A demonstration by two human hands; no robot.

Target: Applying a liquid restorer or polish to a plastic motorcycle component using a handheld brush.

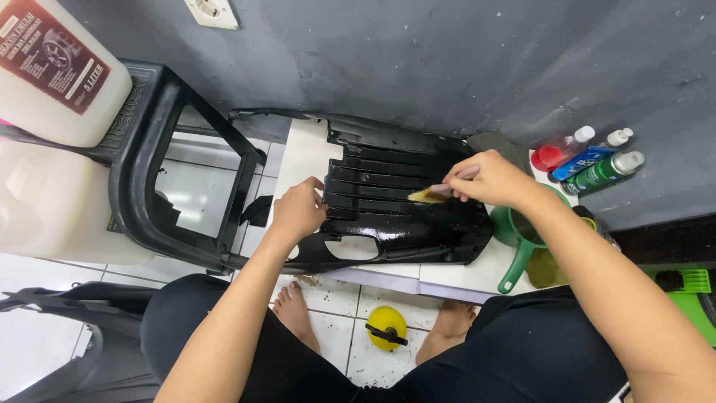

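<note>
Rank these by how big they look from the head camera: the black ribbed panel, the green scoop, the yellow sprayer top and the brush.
1. Black panel
2. Green scoop
3. Yellow sprayer top, on the floor farther from the camera, so its rank is unsure
4. Brush, partly hidden by the right hand

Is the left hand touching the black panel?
Touching. The head view shows the left hand gripping the left edge of the black panel, fingers curled onto it, while the right hand holds a brush.
</note>
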